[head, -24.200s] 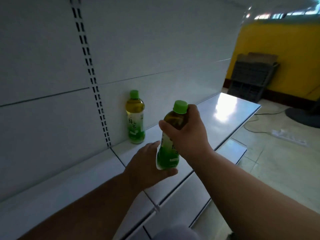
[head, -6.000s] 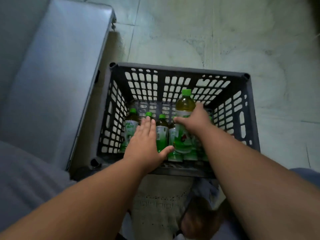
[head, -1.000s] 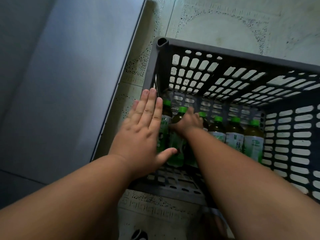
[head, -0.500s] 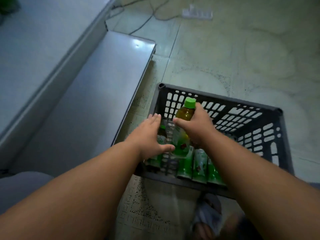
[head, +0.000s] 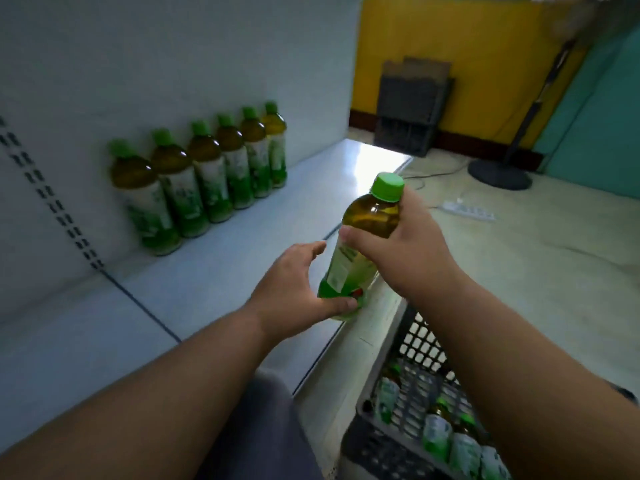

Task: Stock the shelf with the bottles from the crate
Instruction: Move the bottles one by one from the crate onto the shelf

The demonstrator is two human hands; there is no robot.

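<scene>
The white shelf fills the left and middle of the view, its back panel rising at the far left, and a row of six bottles stands against that panel, side by side and upright, running from near left to far right. Low on the right the dark crate sits on the floor just beside the shelf's front edge, with several more green-capped bottles standing inside it. Half a second ago both hands were down in the crate, the right one drawing a bottle up past its rim; now the view has swung up to the shelf and that bottle is held in the air over the shelf's front edge, tilted slightly, well apart from the row. The right hand is wrapped around its upper body below the green cap, and the left hand cups its base, thumb across the bottom of the label. So the pick from the crate is done and the carry is under way. Judging from the row, the bottle would need setting upright at one end of it, close against its neighbour. With bottles left in the crate, the stocking looks only partly done.
</scene>
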